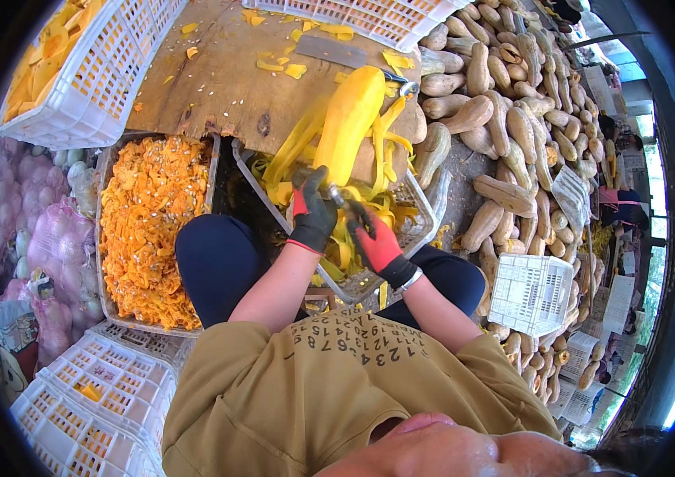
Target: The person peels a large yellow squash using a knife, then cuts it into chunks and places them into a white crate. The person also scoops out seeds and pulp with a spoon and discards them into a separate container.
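A long, mostly peeled yellow squash [350, 122] leans with its far end over the wooden board and its near end towards me. My left hand [315, 208], in a black and red glove, grips that near end. In my right hand [375, 238], gloved alike, is a peeler [336, 194] with a metal head, partly hidden by the fingers and blurred. Its head is close to the squash's near end. Long peel strips [382, 146] hang on both sides of the squash. Below my hands, a plastic crate [427, 220] between my knees holds more peel.
A cleaver [331, 52] and another tool with a rounded metal end [409, 88] lie on the wooden board [206, 77]. Orange pulp and seeds fill a tray [216, 161] at left. White crates [99, 77] stand around. Unpeeled squashes [516, 125] are heaped at right.
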